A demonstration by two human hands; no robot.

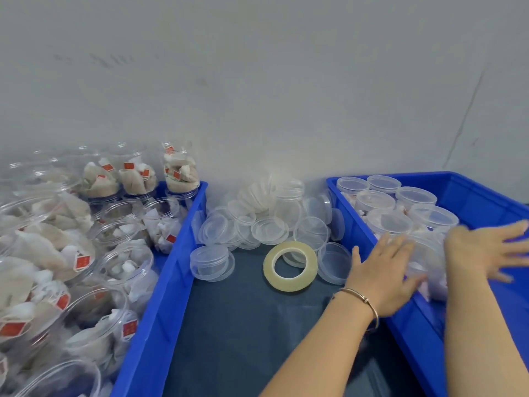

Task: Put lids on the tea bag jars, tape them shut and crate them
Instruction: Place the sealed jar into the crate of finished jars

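A blue crate on the right holds several clear jars with lids on. Both my hands are inside it. My left hand, with a thin bracelet at the wrist, lies flat with fingers spread against the side of a blurred tea bag jar. My right hand is on that jar's other side, fingers spread and pointing right, blurred. A roll of clear tape lies on the dark table. Behind it is a heap of loose clear lids.
A second blue crate on the left is packed with open jars of tea bags with red tags. A stack of lids sits beside its wall. The dark table surface runs between the crates. A grey wall stands behind.
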